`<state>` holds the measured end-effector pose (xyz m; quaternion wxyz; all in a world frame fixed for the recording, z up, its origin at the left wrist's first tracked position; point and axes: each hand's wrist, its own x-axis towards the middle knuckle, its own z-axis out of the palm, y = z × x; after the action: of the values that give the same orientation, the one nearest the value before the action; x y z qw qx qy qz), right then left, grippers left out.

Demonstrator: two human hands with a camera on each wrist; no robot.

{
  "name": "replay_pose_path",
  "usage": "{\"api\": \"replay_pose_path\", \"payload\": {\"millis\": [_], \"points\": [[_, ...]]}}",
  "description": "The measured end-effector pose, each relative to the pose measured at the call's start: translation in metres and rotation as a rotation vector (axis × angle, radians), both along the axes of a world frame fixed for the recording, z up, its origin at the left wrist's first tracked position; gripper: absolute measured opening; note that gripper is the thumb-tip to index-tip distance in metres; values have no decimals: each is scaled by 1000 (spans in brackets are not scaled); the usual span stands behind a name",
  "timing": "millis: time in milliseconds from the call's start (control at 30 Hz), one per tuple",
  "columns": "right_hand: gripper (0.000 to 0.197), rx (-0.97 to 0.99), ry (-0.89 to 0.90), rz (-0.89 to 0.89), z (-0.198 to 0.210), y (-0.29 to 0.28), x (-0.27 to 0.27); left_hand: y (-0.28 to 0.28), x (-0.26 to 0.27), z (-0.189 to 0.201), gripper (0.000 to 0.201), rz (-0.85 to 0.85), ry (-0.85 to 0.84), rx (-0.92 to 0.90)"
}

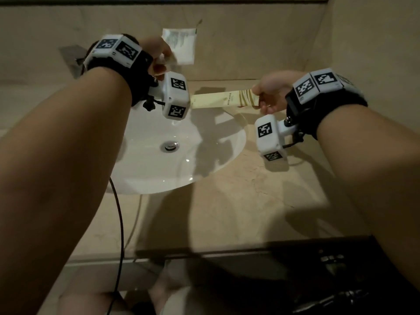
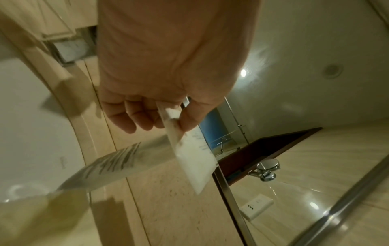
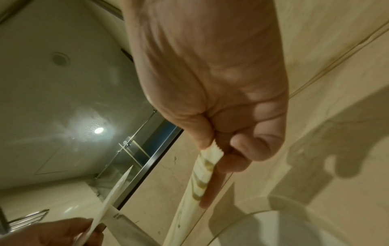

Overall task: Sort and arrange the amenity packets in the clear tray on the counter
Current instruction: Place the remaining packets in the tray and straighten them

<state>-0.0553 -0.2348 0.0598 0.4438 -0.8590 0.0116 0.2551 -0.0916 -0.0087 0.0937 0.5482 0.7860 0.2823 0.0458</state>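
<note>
Sorting step: left hand (image 1: 159, 57) pinches white packet (image 1: 181, 45); right hand (image 1: 270, 94) pinches long cream packet (image 1: 223, 100). Tray unseen; next, locate it.

We can make out no wording well enough to read. The long cream paper sachet with tan stripes (image 1: 225, 100) carries a small round emblem and a short line of dark print beside it, too small to tell. The flat white rectangular packet (image 1: 181, 45) bears several lines of fine grey print, all blurred. The white cube-shaped wrist modules (image 1: 176, 96) show only black-and-white square code markers.
</note>
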Motion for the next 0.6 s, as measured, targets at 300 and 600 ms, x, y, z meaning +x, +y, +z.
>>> {"api": "replay_pose_path", "payload": {"millis": [300,600], "points": [[29,82,-11,68,5,55,-14,41,-29,13,9,85,-40,-12],[22,146,-15,137,11,101,-31,80,-55,19,15,146,-110,-118]]}}
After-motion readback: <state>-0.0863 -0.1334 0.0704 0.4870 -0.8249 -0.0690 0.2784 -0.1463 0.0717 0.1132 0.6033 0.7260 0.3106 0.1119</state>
